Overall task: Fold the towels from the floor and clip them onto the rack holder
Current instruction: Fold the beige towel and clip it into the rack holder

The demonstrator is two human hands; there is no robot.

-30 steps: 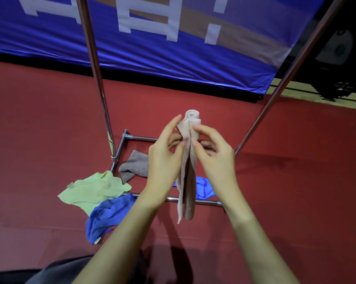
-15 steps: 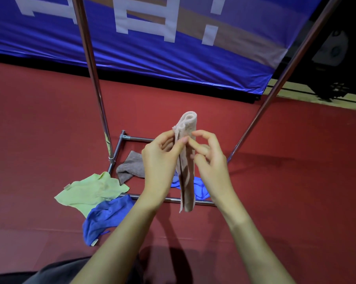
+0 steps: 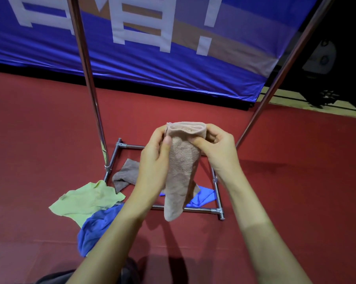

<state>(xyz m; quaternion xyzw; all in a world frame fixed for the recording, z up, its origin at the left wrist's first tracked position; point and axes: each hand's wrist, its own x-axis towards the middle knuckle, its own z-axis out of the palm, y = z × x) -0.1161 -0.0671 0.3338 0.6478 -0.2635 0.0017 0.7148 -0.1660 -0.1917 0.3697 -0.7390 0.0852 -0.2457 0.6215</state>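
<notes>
Head view, folded pink towel (image 3: pixel 182 173) hanging between left hand (image 3: pixel 154 158) and right hand (image 3: pixel 220 148), both pinching its top

- Five towels are counted: one beige (image 3: pixel 181 171), one grey (image 3: pixel 127 175), one green (image 3: pixel 87 199), two blue (image 3: pixel 97 226) (image 3: pixel 203 197).
- Two hands are seen, left (image 3: pixel 154 160) and right (image 3: pixel 220 152).
- One rack (image 3: pixel 216 211), two uprights.
- One banner (image 3: pixel 152 58) is counted.

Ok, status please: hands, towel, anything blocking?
Left hand and right hand grip pink towel, folded. Not clipped. Nothing blocking.
</notes>
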